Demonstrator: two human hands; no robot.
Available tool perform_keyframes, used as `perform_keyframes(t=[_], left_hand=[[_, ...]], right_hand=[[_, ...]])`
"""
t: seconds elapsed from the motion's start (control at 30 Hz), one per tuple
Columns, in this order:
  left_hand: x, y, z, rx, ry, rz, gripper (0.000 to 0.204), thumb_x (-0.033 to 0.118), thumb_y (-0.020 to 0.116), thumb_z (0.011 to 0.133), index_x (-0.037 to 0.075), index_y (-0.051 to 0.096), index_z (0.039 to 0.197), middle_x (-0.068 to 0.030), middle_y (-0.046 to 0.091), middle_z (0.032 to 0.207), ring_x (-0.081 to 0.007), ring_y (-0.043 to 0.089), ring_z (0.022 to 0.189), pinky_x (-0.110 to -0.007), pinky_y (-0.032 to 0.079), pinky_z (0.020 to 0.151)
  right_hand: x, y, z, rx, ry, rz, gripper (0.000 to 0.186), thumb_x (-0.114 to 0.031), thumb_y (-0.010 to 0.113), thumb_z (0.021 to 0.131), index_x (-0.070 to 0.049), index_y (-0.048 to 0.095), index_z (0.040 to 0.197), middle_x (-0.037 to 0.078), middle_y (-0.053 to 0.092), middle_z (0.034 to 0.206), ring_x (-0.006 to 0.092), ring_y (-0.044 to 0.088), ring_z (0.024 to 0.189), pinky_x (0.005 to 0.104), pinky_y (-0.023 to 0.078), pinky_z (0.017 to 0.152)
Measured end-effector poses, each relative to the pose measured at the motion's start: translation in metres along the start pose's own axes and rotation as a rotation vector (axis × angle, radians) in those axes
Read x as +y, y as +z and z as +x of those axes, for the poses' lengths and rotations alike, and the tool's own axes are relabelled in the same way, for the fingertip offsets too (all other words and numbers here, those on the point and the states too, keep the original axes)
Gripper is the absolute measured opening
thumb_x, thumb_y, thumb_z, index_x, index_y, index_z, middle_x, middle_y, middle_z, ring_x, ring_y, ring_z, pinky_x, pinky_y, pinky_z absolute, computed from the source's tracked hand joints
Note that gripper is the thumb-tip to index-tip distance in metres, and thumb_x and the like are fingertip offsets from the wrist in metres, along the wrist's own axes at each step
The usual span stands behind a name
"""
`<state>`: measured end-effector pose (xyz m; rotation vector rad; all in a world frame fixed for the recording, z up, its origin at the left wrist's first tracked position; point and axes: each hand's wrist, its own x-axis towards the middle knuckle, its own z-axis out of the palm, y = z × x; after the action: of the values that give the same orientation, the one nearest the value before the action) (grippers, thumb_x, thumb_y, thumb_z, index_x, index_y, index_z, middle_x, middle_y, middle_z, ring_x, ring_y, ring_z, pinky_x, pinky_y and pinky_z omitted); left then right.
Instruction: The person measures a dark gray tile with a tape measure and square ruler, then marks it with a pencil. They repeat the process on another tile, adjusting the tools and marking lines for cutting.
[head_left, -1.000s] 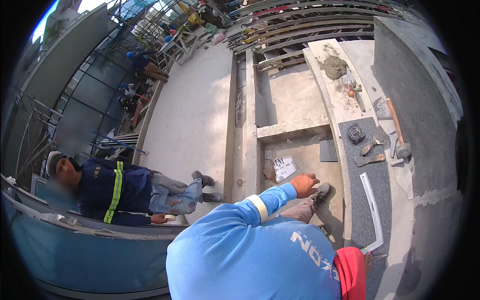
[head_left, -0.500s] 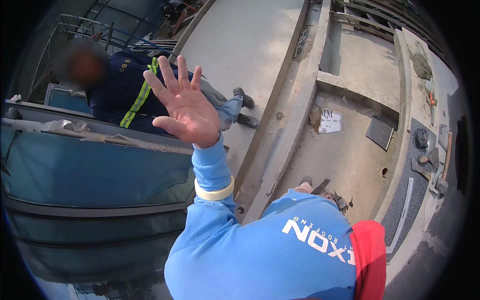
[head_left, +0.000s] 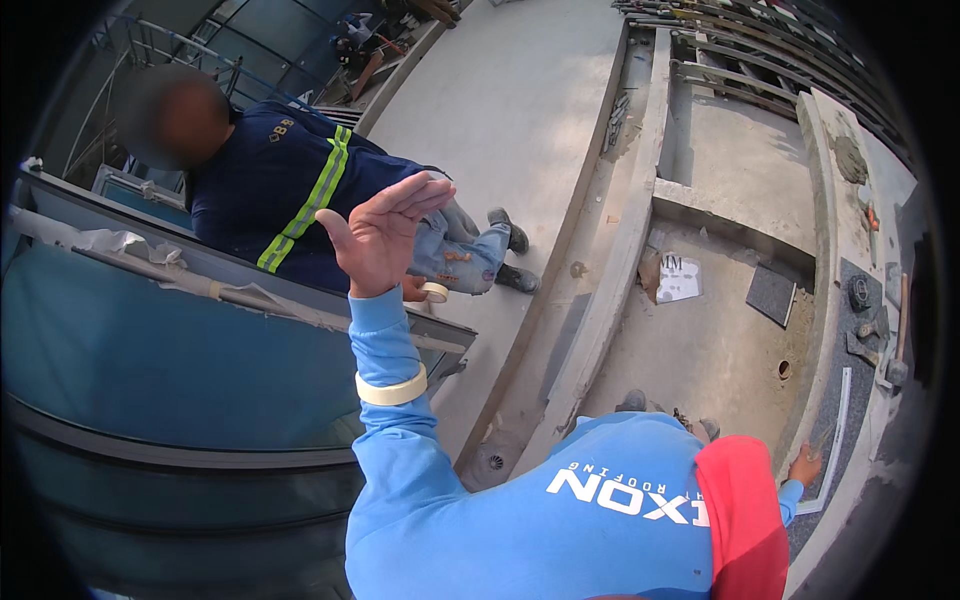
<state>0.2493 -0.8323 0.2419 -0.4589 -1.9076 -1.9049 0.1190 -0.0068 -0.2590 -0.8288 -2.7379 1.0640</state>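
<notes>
My left hand (head_left: 385, 235) is raised open, fingers stretched close together and thumb apart, in front of the co-worker in a navy top (head_left: 280, 190); a cream tape roll (head_left: 390, 387) circles my blue sleeve. My right hand (head_left: 805, 463) is low at the right beside a dark stone slab (head_left: 825, 430) and a long silver L-square (head_left: 832, 470), fingers closed on something thin that I cannot make out. The co-worker's hand (head_left: 413, 287), behind my left hand, holds another tape roll (head_left: 434, 293). A red cloth (head_left: 740, 510) drapes over my blue shirt.
A glass railing (head_left: 180, 340) runs along the left. A recessed concrete bay (head_left: 700, 350) holds a loose dark tile (head_left: 770, 295) and a white sheet (head_left: 678, 280). Trowels (head_left: 862, 348) and a hammer (head_left: 897, 370) lie at right. Steel beams (head_left: 750, 55) and distant workers (head_left: 355, 50) appear behind.
My left hand has risen from over the bay into the left side, fingers spread, then drawn closer together and tilted. My right hand has come into clearer view at right. The view has shifted.
</notes>
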Motion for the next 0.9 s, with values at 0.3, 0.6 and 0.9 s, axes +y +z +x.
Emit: perform_keyframes(t=[0.3, 0.6, 0.9], left_hand=[[0.027, -0.021, 0.070, -0.124, 0.185, -0.234, 0.117, 0.087, 0.018, 0.089, -0.016, 0.054, 0.133, -0.0344, 0.062, 0.126, -0.0449, 0.061, 0.122, -0.053, 0.045, 0.109], [0.012, -0.004, 0.067, -0.030, 0.213, -0.216, 0.113, 0.086, 0.026, 0.089, -0.011, 0.043, 0.145, -0.0343, 0.058, 0.133, -0.0447, 0.058, 0.126, -0.054, 0.043, 0.110], [0.025, -0.023, -0.010, 0.351, 0.678, -0.431, 0.104, 0.086, 0.032, 0.088, 0.016, 0.013, 0.163, -0.0141, 0.070, 0.096, -0.0338, 0.068, 0.102, -0.056, 0.045, 0.106]], right_hand=[[-0.137, 0.093, -0.006, -0.130, -0.381, -0.095, 0.066, -0.034, 0.070, 0.093, 0.012, 0.052, 0.136, 0.034, 0.058, 0.133, 0.0458, 0.060, 0.119, 0.0441, 0.044, 0.108], [-0.079, 0.071, -0.049, -0.315, -0.214, -0.079, 0.066, -0.026, 0.075, 0.089, 0.012, 0.049, 0.136, 0.031, 0.058, 0.128, 0.0412, 0.060, 0.116, 0.0471, 0.047, 0.102], [-0.120, 0.069, -0.023, -0.333, -0.276, -0.097, 0.061, -0.024, 0.076, 0.086, 0.014, 0.055, 0.129, 0.033, 0.057, 0.131, 0.0451, 0.055, 0.124, 0.0473, 0.042, 0.108]])
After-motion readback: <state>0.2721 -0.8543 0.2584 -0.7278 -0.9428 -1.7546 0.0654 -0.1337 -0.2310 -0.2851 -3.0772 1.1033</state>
